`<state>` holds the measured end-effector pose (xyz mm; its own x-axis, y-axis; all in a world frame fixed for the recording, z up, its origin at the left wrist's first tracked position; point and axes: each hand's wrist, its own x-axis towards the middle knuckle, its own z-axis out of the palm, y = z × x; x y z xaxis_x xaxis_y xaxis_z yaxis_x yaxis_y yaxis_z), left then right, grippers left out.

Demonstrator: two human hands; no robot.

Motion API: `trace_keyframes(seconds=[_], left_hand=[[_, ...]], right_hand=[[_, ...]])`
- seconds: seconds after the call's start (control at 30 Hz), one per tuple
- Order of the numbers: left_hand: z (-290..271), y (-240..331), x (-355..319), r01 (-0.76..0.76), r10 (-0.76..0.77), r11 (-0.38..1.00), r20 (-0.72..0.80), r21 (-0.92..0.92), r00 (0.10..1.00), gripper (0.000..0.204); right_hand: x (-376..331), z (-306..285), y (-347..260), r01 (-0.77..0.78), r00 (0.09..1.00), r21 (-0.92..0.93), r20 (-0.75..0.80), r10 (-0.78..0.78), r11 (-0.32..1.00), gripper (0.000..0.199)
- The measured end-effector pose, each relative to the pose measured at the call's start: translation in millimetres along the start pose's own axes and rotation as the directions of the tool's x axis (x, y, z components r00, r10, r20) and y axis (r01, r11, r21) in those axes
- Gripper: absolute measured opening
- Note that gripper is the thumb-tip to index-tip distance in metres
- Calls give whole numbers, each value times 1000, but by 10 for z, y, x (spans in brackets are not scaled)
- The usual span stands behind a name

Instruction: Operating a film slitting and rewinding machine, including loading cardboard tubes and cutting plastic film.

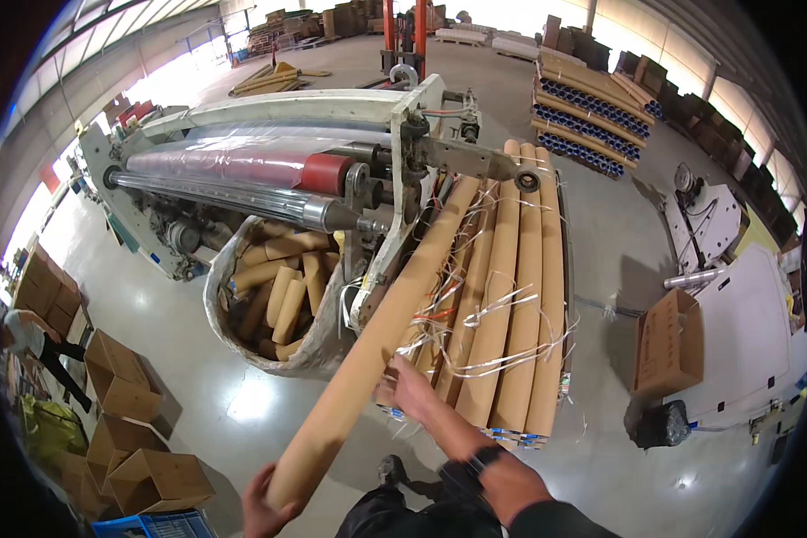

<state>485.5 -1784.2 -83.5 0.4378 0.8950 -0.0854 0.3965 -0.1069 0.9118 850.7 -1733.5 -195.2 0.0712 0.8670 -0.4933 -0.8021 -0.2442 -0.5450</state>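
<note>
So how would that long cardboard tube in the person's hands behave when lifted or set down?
The long cardboard tube stays straight between the left hand and right hand, so it is probably stiff. Hollow cardboard suggests it is light for its length. Being round, it would likely roll on the concrete floor.

Ahead of me stands a winding machine (pixel 269 170) with a red film roll (pixel 233 166). Below it, a sack (pixel 233 305) of short cardboard cores. Flat boxes (pixel 125 421) lie to my left, one box (pixel 671 345) to my right, stacked blue-capped tubes (pixel 592 112) beyond.
</note>
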Motion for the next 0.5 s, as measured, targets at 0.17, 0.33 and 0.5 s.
trace_keyframes(seconds=[0.17, 0.33, 0.5], left_hand=[[-1180, 399, -1078, 225, -99, 917, -359, 329, 928, 61], [-1890, -748, -875, -230, 45, 972, -917, -51, 397, 61], [-1290, -1260, 764, -556, -325, 487, -731, -674, 600, 43]], right_hand=[[779, 546, -259, 254, 966, 506, -101, -236, 824, 49], [729, 874, -159, 378, 925, 521, -168, -342, 765, 54], [-127, 144, -606, 665, 738, 218, -338, -584, 714, 67]])
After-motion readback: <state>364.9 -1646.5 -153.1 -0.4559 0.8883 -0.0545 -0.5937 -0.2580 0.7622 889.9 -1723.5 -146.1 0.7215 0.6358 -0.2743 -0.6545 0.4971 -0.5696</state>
